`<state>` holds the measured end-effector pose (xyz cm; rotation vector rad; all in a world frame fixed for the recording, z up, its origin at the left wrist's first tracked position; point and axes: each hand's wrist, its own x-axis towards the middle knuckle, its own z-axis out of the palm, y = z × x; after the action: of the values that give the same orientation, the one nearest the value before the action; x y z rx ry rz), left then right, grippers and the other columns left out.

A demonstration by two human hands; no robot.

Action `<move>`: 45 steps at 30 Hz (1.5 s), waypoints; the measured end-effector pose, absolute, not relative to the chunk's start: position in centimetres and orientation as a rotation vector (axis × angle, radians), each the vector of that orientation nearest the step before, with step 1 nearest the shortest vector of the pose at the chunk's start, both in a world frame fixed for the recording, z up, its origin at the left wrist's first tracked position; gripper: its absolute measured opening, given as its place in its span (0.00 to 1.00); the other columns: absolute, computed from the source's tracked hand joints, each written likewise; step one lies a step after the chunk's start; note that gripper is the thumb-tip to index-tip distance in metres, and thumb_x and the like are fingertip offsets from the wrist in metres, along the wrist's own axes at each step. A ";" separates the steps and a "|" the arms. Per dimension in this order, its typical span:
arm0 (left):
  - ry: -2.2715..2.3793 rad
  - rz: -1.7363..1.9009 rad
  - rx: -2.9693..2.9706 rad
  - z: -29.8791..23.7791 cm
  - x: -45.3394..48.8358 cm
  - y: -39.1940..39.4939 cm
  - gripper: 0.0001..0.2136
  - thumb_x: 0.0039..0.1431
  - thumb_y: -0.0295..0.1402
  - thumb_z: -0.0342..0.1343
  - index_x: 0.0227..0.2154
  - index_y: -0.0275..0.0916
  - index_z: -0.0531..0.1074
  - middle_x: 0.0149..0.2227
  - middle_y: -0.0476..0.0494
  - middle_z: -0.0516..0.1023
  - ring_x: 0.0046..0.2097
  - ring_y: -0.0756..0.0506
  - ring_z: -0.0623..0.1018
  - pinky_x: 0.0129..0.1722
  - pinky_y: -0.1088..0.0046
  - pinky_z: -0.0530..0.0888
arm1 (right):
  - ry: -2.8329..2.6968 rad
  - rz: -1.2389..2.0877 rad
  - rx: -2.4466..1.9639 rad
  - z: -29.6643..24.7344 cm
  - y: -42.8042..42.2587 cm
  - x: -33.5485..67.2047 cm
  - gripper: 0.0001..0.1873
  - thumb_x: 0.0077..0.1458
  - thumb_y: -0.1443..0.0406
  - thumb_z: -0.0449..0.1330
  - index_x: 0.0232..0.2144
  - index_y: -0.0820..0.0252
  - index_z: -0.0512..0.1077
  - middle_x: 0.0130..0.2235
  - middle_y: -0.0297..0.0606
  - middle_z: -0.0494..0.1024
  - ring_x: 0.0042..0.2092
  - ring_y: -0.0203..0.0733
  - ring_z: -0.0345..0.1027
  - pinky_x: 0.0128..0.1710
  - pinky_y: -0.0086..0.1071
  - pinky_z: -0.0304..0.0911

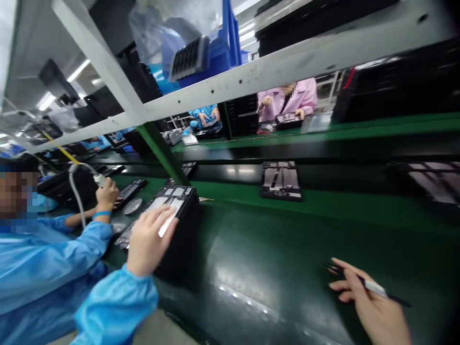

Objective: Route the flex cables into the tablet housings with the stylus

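My left hand (153, 239) reaches over the top of a tall stack of black trays (183, 230), its fingers stretched out and the thumb apart. The top tray carries a device part with pale panels (178, 191). Whether the fingertips rest on it or hover just above, I cannot tell. Over the green bench at the right, my right hand (375, 299) holds slim black tweezers (375, 287) with a whitish band, their tips pointing left. The lower part of the stack is dark and blurred.
A co-worker in blue (53, 263) sits close at my left, holding a white corded tool (100, 180). Trays with device parts (281, 179) lie along the line beyond the green bench (251, 249). A pale shelf beam (223, 88) crosses above; a person in pink (305, 98) works opposite.
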<state>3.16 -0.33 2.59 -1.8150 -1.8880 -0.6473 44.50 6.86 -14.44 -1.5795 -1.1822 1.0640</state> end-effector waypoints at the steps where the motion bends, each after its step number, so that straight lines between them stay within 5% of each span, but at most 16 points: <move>1: -2.071 -0.590 -1.679 3.4 0.0 -0.1 0.17 0.62 0.44 0.50 0.45 0.40 0.76 0.49 0.38 0.77 0.53 0.34 0.72 0.55 0.55 0.66 | -1.176 1.070 -1.591 -14.2 6.9 44.4 0.30 0.45 0.38 0.56 0.39 0.53 0.74 0.26 0.43 0.79 0.24 0.51 0.70 0.28 0.42 0.69; 3: -2.483 -0.552 -1.461 4.2 -5.3 0.5 0.21 0.55 0.47 0.53 0.44 0.39 0.77 0.50 0.37 0.76 0.56 0.31 0.70 0.54 0.57 0.66 | -1.179 1.064 -1.604 -13.6 6.9 44.2 0.28 0.45 0.40 0.56 0.39 0.51 0.74 0.28 0.44 0.80 0.25 0.52 0.70 0.30 0.43 0.69; 9: -2.842 -0.668 -1.455 3.5 -11.4 1.6 0.24 0.42 0.56 0.55 0.26 0.37 0.75 0.23 0.44 0.75 0.29 0.42 0.74 0.29 0.72 0.69 | -1.187 1.057 -1.661 -13.1 6.9 44.0 0.28 0.45 0.41 0.55 0.39 0.53 0.74 0.27 0.44 0.80 0.25 0.52 0.71 0.29 0.44 0.69; 13: -2.923 -0.802 -1.465 4.0 -11.2 1.9 0.27 0.37 0.59 0.58 0.25 0.36 0.73 0.19 0.48 0.71 0.24 0.48 0.69 0.22 0.76 0.64 | -1.185 1.055 -1.607 -13.2 6.9 44.0 0.27 0.45 0.42 0.57 0.38 0.53 0.75 0.27 0.45 0.80 0.24 0.50 0.71 0.27 0.42 0.69; 19: -2.882 -0.915 -1.483 9.0 -9.3 2.4 0.29 0.32 0.58 0.63 0.32 0.38 0.73 0.24 0.49 0.72 0.28 0.47 0.70 0.22 0.77 0.65 | -1.111 1.154 -1.477 -14.3 6.7 44.1 0.33 0.49 0.39 0.58 0.45 0.57 0.74 0.29 0.47 0.80 0.27 0.51 0.74 0.24 0.40 0.70; 24: -2.817 -0.968 -1.792 11.7 -2.4 2.3 0.42 0.42 0.57 0.61 0.59 0.40 0.64 0.36 0.46 0.77 0.33 0.44 0.74 0.27 0.75 0.70 | -1.085 1.156 -1.438 -15.0 6.3 44.2 0.36 0.54 0.42 0.58 0.56 0.59 0.69 0.35 0.48 0.82 0.29 0.50 0.75 0.26 0.39 0.71; 31: -2.767 -1.651 -2.201 -3.6 13.9 6.4 0.34 0.60 0.49 0.54 0.64 0.37 0.56 0.38 0.43 0.74 0.33 0.48 0.74 0.32 0.74 0.72 | -1.190 1.027 -1.370 -15.5 7.0 45.0 0.38 0.57 0.44 0.58 0.61 0.62 0.63 0.47 0.52 0.80 0.37 0.49 0.78 0.39 0.45 0.74; 35: -2.768 -1.654 -2.398 -11.7 21.1 9.5 0.29 0.67 0.46 0.45 0.64 0.33 0.53 0.37 0.39 0.74 0.32 0.47 0.75 0.31 0.71 0.73 | -1.295 0.935 -1.465 -15.4 7.2 46.2 0.35 0.59 0.49 0.57 0.63 0.61 0.60 0.51 0.52 0.78 0.45 0.51 0.77 0.50 0.49 0.69; 41: -2.530 -1.319 -2.767 -12.7 19.4 10.2 0.27 0.60 0.41 0.56 0.60 0.37 0.64 0.51 0.37 0.69 0.48 0.42 0.73 0.47 0.65 0.73 | -1.502 1.023 -1.423 -14.9 6.2 48.4 0.36 0.58 0.54 0.60 0.64 0.59 0.57 0.54 0.50 0.76 0.54 0.53 0.72 0.55 0.47 0.66; 45: -2.331 -0.991 -3.118 -11.9 16.2 7.1 0.31 0.52 0.42 0.63 0.59 0.41 0.66 0.46 0.42 0.72 0.41 0.45 0.74 0.38 0.69 0.75 | -1.752 1.125 -1.407 -14.3 4.2 49.6 0.47 0.53 0.58 0.66 0.68 0.49 0.47 0.63 0.43 0.66 0.62 0.54 0.62 0.57 0.47 0.64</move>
<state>16.24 7.09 -11.91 -3.1178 -2.3310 -0.9913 49.56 4.24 -14.31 -1.4074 -1.7522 1.1247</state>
